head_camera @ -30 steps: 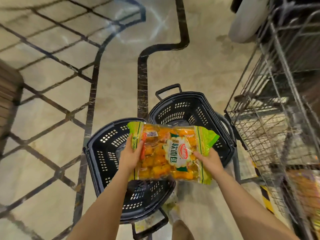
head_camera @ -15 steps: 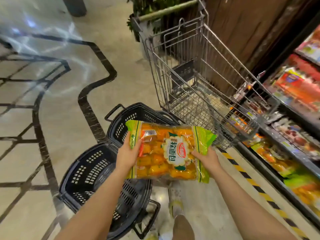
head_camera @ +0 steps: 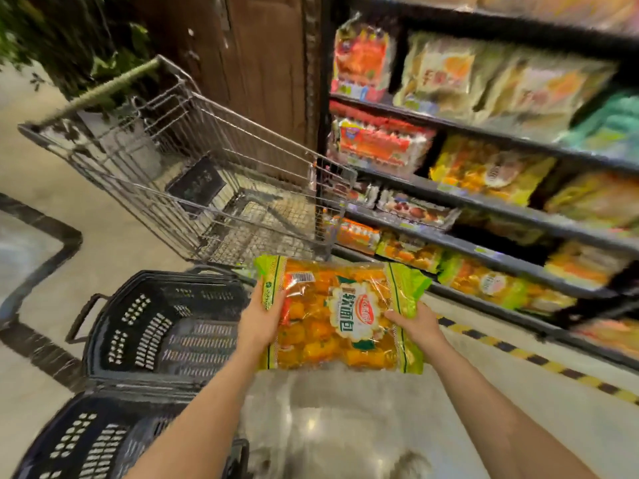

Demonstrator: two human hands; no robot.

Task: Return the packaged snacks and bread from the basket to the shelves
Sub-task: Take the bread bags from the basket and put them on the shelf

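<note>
You're holding the orange-and-green plastic bread bag [head_camera: 340, 316], left hand [head_camera: 260, 319] and right hand [head_camera: 416, 328] fingers gripping its ends; be aiming it flat toward matching bags on the black shelves [head_camera: 484, 259] at 2 o'clock.

Both arms outstretched, left hand [head_camera: 260, 321] and right hand [head_camera: 420, 328] gripping opposite ends, fingers curled.

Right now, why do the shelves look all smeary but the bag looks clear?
Head view: the shelves are smeared by motion blur, while the bag, held in the left hand and right hand, stays sharp; glare spots shine on the floor.
</note>
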